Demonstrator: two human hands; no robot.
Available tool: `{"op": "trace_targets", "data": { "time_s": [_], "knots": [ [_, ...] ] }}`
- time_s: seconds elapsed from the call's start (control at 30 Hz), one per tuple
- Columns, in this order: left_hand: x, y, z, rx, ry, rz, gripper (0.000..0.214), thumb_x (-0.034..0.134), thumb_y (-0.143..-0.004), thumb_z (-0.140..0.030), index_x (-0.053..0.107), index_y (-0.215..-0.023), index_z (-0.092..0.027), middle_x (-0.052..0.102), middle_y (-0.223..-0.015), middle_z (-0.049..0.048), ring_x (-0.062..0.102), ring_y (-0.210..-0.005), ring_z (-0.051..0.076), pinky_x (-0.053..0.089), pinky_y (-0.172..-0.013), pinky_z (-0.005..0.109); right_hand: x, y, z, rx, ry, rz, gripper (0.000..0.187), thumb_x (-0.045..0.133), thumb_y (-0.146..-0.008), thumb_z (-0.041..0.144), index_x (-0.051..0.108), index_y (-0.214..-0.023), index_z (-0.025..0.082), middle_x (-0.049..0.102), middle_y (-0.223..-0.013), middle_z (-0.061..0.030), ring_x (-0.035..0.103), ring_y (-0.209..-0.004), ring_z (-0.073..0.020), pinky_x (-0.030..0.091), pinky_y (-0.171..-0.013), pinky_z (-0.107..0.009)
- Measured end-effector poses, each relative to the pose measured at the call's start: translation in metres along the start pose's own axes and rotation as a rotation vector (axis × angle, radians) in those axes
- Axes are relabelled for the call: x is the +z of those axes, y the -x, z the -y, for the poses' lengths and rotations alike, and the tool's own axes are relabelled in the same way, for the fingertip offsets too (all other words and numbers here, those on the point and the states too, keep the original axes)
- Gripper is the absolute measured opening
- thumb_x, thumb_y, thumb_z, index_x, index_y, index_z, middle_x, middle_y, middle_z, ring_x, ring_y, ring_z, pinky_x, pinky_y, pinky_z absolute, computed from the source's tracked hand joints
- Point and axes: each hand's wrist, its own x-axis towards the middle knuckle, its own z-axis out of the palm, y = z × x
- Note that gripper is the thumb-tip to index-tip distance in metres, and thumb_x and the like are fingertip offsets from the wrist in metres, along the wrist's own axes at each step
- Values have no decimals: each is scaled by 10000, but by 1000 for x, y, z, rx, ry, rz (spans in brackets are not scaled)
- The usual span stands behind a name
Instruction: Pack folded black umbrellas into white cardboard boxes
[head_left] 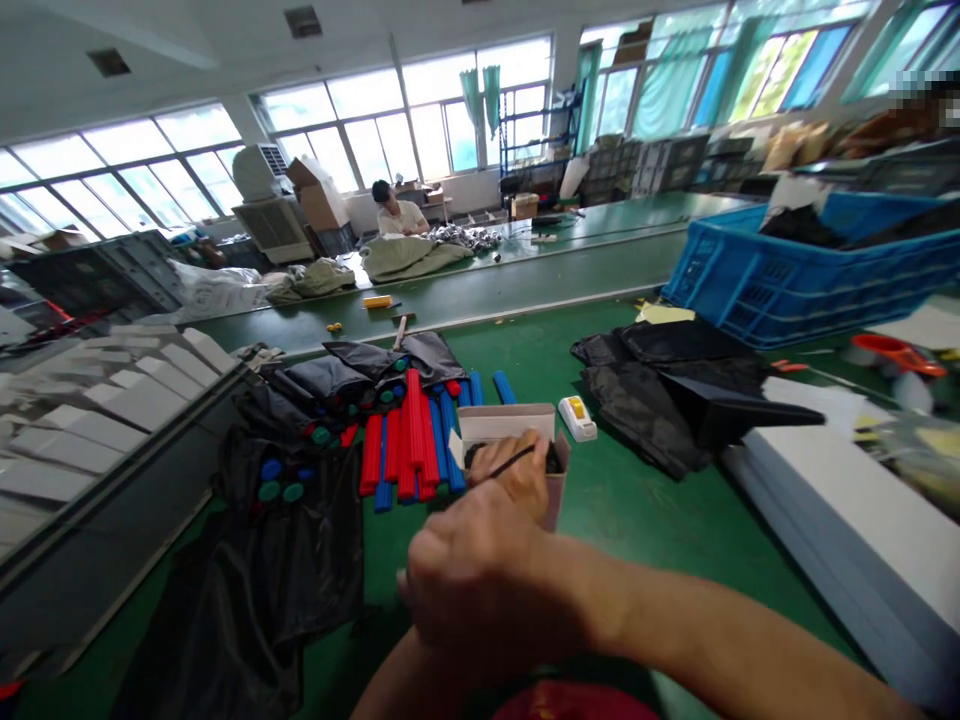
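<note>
Our left hand [516, 485] curls into the box [556, 492]; our nearer right hand [480, 560] looks fisted. We can't tell either's hold. Pressing hard could buckle the walls.

The carton [556, 500] is off-white with a pinkish cast, a black item [554, 460] inside — all on a green tabletop [626, 540]. Just left of the carton lie red rods [413, 425] and blue rods [453, 460]; farther left, black pouches [322, 560] show blue and green caps [292, 492]. To its right, a white gadget [577, 420] has yellow on top — farther right, black cloth [626, 405] and a bright blue crate [720, 272].
</note>
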Motion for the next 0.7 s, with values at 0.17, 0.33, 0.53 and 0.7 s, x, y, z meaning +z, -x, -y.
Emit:
{"op": "trace_targets", "data": {
  "time_s": [0.17,0.33,0.53,0.7],
  "knots": [
    [-2,2,11,41,168,58,389,360,-973,-306,678,-781,-188,700,-717,74,648,-638,196,441,-570,300,25,46,-3,-23,-389,-165,303,539,-862,505,518,-768,218,560,-631,3,533,-540,-150,413,-495,-294],
    [-10,4,10,35,136,53,329,403,-959,-205,647,-740,-176,676,-659,53,633,-591,154,398,-555,262,47,104,-49,651,-163,-806,382,619,-813,407,482,-1096,192,557,-1038,-127,558,-996,-284,472,-831,-455],
    [-13,10,9,37,110,-17,310,417,-969,-252,674,-815,-172,672,-649,45,626,-591,140,366,-543,242,73,86,-75,1018,-429,-619,473,634,-779,505,529,-1097,172,667,-997,-114,633,-901,-261,518,-765,-402],
    [-14,12,13,-20,202,-17,313,428,-966,-274,699,-848,-172,675,-665,41,619,-609,133,403,-581,238,67,76,-69,1084,-397,-564,380,630,-753,490,586,-953,170,686,-816,-73,630,-726,-239,483,-652,-338]
  ]
}}
